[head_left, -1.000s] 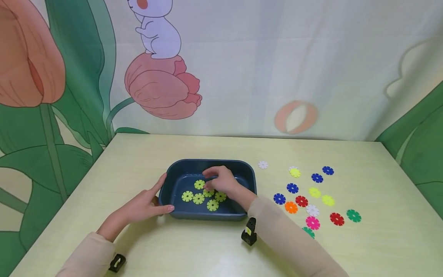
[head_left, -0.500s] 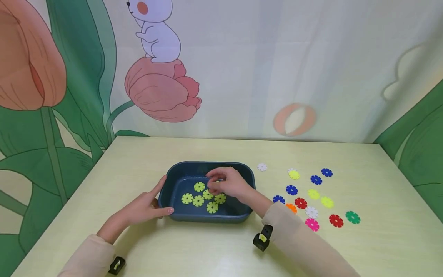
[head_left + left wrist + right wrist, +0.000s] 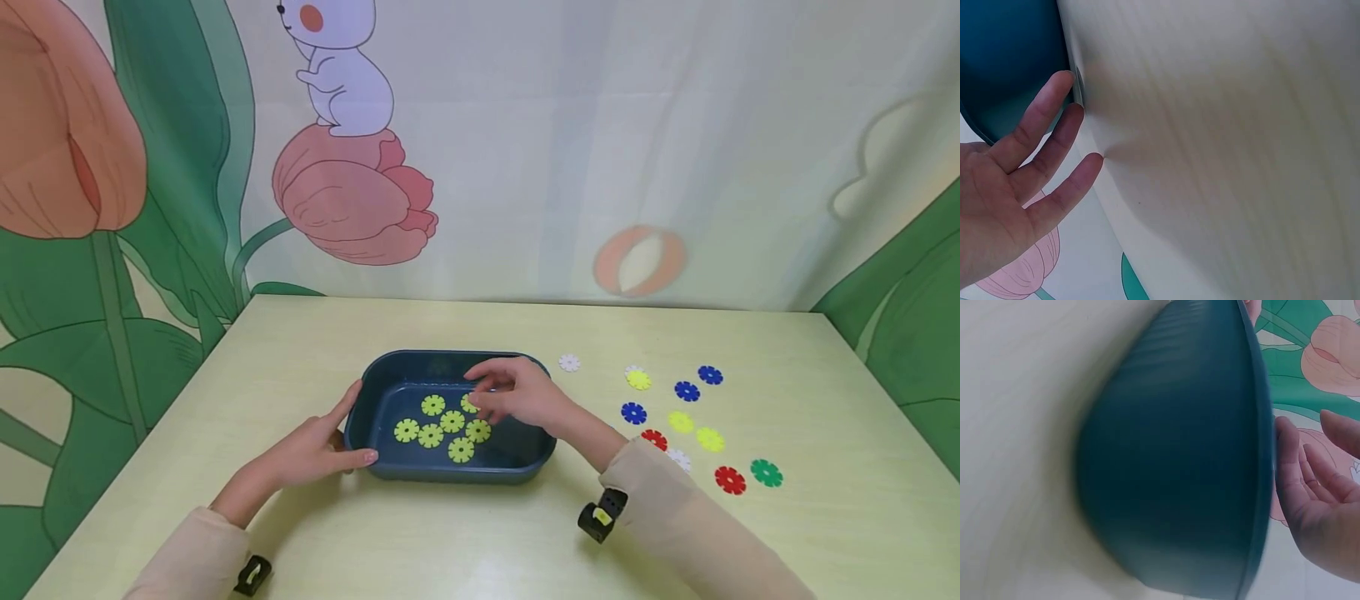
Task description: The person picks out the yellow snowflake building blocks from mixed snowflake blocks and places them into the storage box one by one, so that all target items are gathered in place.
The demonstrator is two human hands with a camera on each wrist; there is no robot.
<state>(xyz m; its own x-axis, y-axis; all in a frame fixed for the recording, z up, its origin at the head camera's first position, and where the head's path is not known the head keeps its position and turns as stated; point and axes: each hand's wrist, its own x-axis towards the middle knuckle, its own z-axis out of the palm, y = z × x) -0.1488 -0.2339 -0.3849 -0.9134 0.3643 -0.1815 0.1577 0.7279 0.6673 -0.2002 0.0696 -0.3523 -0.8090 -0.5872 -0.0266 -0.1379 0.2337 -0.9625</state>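
A dark blue rectangular tray (image 3: 450, 475) stands on the table with several yellow-green notched plastic discs (image 3: 431, 435) on its floor. My left hand (image 3: 311, 450) rests against the tray's left end, thumb at the front corner and index finger along the side. In the left wrist view, the fingers (image 3: 1054, 150) stretch out straight beside the tray wall. My right hand (image 3: 521, 396) hovers inside the tray's right half with loosely bent fingers. Nothing shows between them; they partly cover one disc (image 3: 469, 403). The right wrist view has this hand (image 3: 1322, 494) behind the tray's rim.
Loose notched discs lie on the table to the right: blue (image 3: 633, 413), yellow (image 3: 681, 422), red (image 3: 730, 480), green (image 3: 767, 472) and white (image 3: 569, 362). My right sleeve (image 3: 697, 517) covers part of that area. A printed curtain (image 3: 510, 167) hangs behind the table.
My right hand has drawn back to the right over the tray, uncovering another disc beneath it. The right sleeve now hides more of the loose discs. My left hand has stayed in place.
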